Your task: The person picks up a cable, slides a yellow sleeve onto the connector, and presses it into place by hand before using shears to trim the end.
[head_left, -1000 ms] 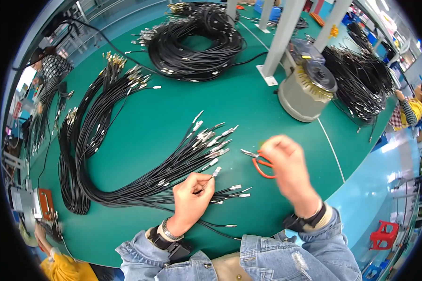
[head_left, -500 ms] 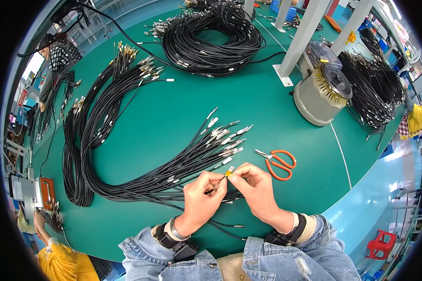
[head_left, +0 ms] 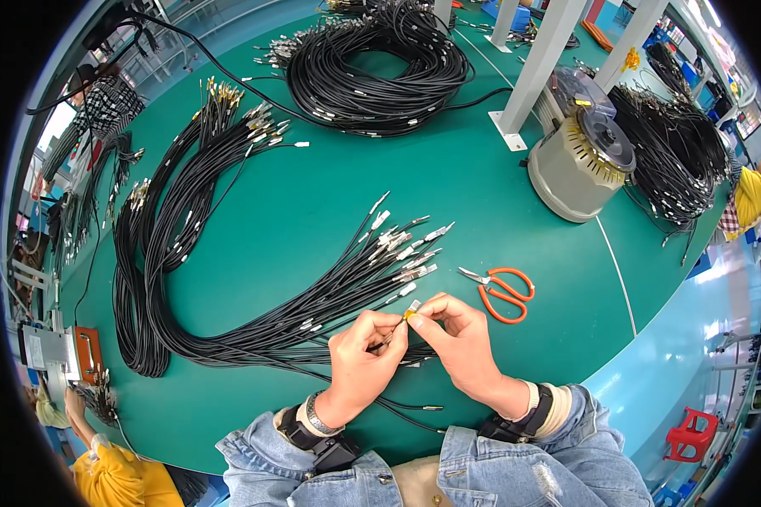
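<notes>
My left hand (head_left: 365, 351) is closed in a pinch on a thin black cable near its end. My right hand (head_left: 465, 342) meets it, thumb and forefinger pressed on a small yellow piece (head_left: 411, 313), which looks like tape around that cable end. A small silver-white tip (head_left: 415, 304) pokes out just beyond the fingers. Under and past my hands, a long bundle of black cables (head_left: 254, 342) curves in from the left, its ends carrying white labels and metal connectors (head_left: 410, 253). To the right of my right hand lie scissors (head_left: 507, 296) with orange handles, blades spread.
Another cable bundle (head_left: 173, 194) lies at the left, a large coil (head_left: 380, 68) at the back. A round beige machine (head_left: 579, 169) stands at the right beside a grey post (head_left: 537, 76), with more cables (head_left: 668, 160) behind. Other people (head_left: 123, 477) sit around the green table (head_left: 313, 194).
The view has shifted very slightly. Both hands keep the same pinch at the cable end, with only a small shift of the fingers at the yellow piece.
</notes>
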Available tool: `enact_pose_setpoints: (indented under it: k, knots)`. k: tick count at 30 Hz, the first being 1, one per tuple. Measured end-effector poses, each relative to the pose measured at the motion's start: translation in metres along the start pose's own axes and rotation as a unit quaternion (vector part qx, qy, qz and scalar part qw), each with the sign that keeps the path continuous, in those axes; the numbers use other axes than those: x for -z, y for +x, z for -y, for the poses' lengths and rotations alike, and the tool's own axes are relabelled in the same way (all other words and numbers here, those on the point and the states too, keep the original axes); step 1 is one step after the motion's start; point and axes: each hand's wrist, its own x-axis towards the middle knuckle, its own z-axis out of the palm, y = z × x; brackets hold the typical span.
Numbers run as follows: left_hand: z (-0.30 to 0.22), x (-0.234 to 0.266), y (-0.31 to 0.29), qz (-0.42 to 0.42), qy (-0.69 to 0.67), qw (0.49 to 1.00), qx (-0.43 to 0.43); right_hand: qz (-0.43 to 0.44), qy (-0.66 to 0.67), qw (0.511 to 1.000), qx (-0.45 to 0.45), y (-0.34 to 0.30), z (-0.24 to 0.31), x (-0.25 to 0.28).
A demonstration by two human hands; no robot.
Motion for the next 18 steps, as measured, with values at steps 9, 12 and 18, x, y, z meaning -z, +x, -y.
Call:
enact_pose_setpoints:
  k: [9, 12, 18]
  knots:
    - [0.0034, -0.0001, -0.0014, 0.002, 0.012, 1.000, -0.003, -0.003, 0.017, 1.000, -0.010, -0.0008, -0.0001, -0.0013]
    - [0.0020, -0.0011, -0.0011, -0.004, 0.010, 1.000, -0.009, -0.005, 0.032, 0.999, -0.012, -0.0025, 0.0010, -0.0027]
    - [0.0017, -0.0006, -0.0012, -0.003, 0.008, 1.000, 0.001, -0.010, 0.029, 1.000, 0.004, -0.0040, -0.0004, -0.0038]
